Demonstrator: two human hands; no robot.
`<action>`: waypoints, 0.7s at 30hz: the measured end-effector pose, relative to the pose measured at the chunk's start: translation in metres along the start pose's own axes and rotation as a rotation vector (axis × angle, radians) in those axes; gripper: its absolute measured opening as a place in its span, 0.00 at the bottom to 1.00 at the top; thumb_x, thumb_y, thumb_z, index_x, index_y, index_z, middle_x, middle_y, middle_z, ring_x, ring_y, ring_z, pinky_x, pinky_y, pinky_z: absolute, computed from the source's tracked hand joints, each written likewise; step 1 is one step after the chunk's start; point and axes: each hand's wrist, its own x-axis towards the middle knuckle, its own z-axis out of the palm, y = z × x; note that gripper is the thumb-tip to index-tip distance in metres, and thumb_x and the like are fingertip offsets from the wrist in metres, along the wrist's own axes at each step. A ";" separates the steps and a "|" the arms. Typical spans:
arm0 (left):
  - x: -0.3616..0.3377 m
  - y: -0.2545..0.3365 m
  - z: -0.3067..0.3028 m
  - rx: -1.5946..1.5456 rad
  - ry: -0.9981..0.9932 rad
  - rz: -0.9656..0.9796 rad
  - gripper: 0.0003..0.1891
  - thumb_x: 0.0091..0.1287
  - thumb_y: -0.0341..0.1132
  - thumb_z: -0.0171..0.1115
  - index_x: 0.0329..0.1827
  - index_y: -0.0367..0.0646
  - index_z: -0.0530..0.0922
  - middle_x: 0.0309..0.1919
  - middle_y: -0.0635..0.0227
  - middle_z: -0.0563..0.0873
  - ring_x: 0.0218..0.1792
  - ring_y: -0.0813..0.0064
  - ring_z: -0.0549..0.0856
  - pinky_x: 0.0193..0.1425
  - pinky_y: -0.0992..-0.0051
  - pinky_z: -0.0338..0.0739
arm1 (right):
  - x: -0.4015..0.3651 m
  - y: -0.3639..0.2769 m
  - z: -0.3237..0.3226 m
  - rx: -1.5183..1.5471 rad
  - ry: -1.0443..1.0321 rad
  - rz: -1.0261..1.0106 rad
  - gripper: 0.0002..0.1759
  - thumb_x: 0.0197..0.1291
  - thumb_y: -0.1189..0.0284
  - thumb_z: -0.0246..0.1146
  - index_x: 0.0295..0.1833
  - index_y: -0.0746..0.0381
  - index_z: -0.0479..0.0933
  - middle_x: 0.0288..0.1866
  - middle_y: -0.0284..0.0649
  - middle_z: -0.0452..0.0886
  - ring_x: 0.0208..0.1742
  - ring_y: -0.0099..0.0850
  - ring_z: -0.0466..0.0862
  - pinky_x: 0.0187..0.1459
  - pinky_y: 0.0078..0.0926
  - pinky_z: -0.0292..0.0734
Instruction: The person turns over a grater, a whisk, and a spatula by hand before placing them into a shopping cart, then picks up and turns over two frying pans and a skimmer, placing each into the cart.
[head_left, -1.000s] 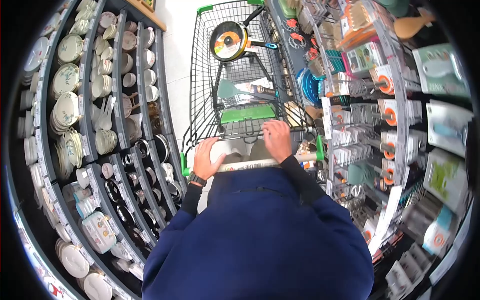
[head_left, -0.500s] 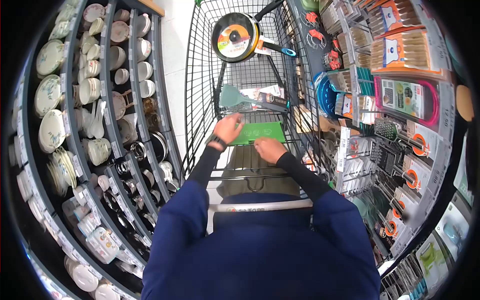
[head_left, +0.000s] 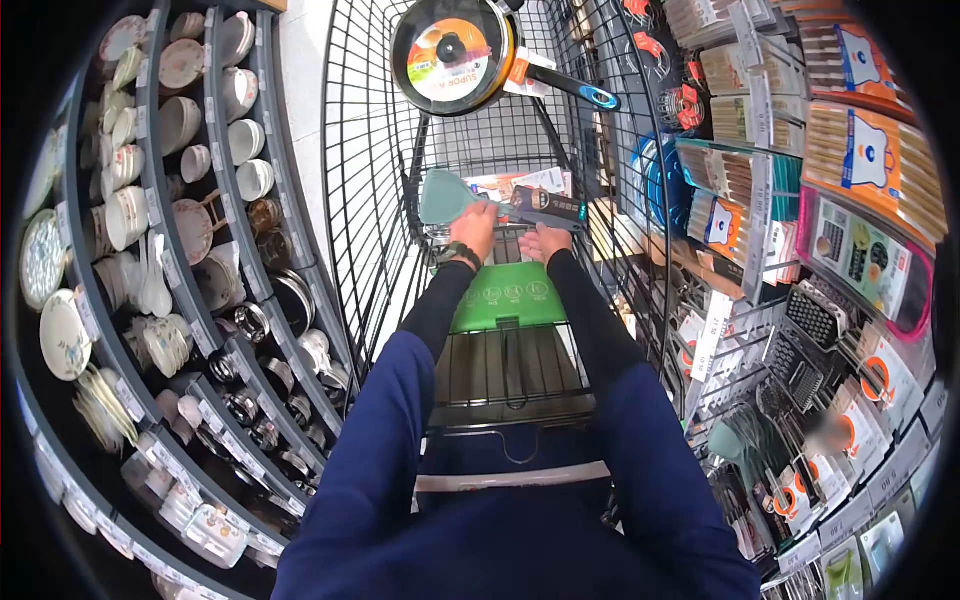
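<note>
My left hand (head_left: 476, 230), with a watch on the wrist, is closed at the neck of a grey-green spatula (head_left: 443, 197). The spatula's broad blade points left, and its handle, in a dark packaging sleeve, runs right. Just below that sleeve is my right hand (head_left: 546, 243), its fingers apart and pointing left, with nothing visible in them. Both forearms reach over the green plastic flap (head_left: 508, 296) of a shopping cart (head_left: 345, 150). Behind the spatula lies a flat printed package (head_left: 495, 184), partly covered.
A lidded frying pan (head_left: 490, 60) with an orange label sits farther forward in the cart. Shelves of bowls (head_left: 127, 215) and plates (head_left: 66, 335) line the left side. Packaged chopsticks (head_left: 870, 150), a blue strainer (head_left: 660, 185) and hanging kitchen tools (head_left: 790, 370) crowd the right.
Both hands have moved forward from the green flap to the spatula, and my left hand has closed at its neck. The view has shifted forward, and the flap shows more fully.
</note>
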 end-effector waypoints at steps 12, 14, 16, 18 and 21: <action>0.044 -0.007 0.051 0.261 -0.171 0.126 0.15 0.59 0.31 0.65 0.50 0.45 0.80 0.52 0.63 0.83 0.55 0.64 0.81 0.51 0.64 0.81 | 0.023 0.014 -0.027 -0.056 -0.098 -0.018 0.22 0.72 0.67 0.54 0.64 0.71 0.70 0.63 0.52 0.77 0.62 0.42 0.81 0.55 0.41 0.84; 0.047 -0.018 0.058 0.244 -0.018 0.261 0.15 0.60 0.30 0.65 0.50 0.44 0.79 0.47 0.63 0.81 0.54 0.62 0.81 0.52 0.63 0.80 | 0.017 0.018 -0.027 -0.048 -0.084 -0.088 0.22 0.72 0.66 0.55 0.64 0.69 0.70 0.62 0.52 0.77 0.61 0.42 0.82 0.56 0.41 0.83; 0.052 -0.023 0.059 0.256 -0.023 0.319 0.14 0.61 0.31 0.64 0.51 0.43 0.77 0.48 0.62 0.81 0.53 0.62 0.82 0.51 0.62 0.81 | 0.008 0.018 -0.026 -0.044 -0.083 -0.088 0.22 0.72 0.65 0.55 0.65 0.69 0.70 0.62 0.51 0.77 0.61 0.42 0.81 0.56 0.42 0.83; 0.053 -0.022 0.056 0.266 -0.025 0.390 0.14 0.63 0.32 0.62 0.52 0.42 0.76 0.49 0.61 0.80 0.51 0.61 0.83 0.49 0.62 0.81 | -0.005 0.017 -0.026 -0.032 -0.076 -0.093 0.23 0.73 0.65 0.56 0.65 0.68 0.70 0.62 0.51 0.77 0.61 0.42 0.81 0.56 0.43 0.83; 0.038 -0.006 0.021 0.194 -0.134 0.340 0.12 0.66 0.33 0.58 0.51 0.42 0.72 0.46 0.59 0.80 0.44 0.60 0.86 0.46 0.61 0.83 | -0.019 0.017 -0.023 -0.021 -0.095 -0.051 0.29 0.72 0.58 0.59 0.69 0.67 0.66 0.67 0.53 0.73 0.65 0.44 0.78 0.58 0.48 0.80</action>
